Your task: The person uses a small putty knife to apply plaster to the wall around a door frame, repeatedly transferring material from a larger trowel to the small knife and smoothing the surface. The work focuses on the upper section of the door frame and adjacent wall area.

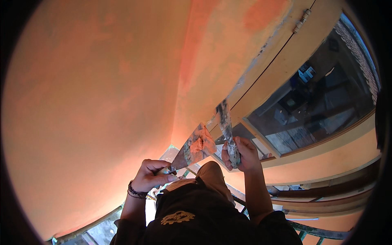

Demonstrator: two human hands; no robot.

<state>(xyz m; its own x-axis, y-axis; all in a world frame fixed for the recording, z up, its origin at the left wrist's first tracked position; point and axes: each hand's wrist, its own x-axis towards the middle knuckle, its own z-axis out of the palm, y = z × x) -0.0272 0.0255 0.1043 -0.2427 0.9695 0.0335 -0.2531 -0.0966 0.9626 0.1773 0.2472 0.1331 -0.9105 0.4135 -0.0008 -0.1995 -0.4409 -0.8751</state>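
Note:
My left hand [152, 175] grips the handle of a wide putty knife [195, 148] whose blade is smeared with orange filler and tilts up to the right. My right hand [241, 154] holds a second, narrower scraper [226, 126], crusted with dried grey and orange paste, with its blade pointing up toward the window frame. The two blades sit close together, almost touching near the middle of the view. Both tools hang in front of an orange plastered wall [94, 94].
A yellow-framed window [286, 61] with dark glass [318, 98] and a hinge [301, 20] fills the upper right. Below me are my dark shirt [196, 216], a raised knee [212, 171] and metal scaffold bars [314, 232]. Floor slabs show at the lower left.

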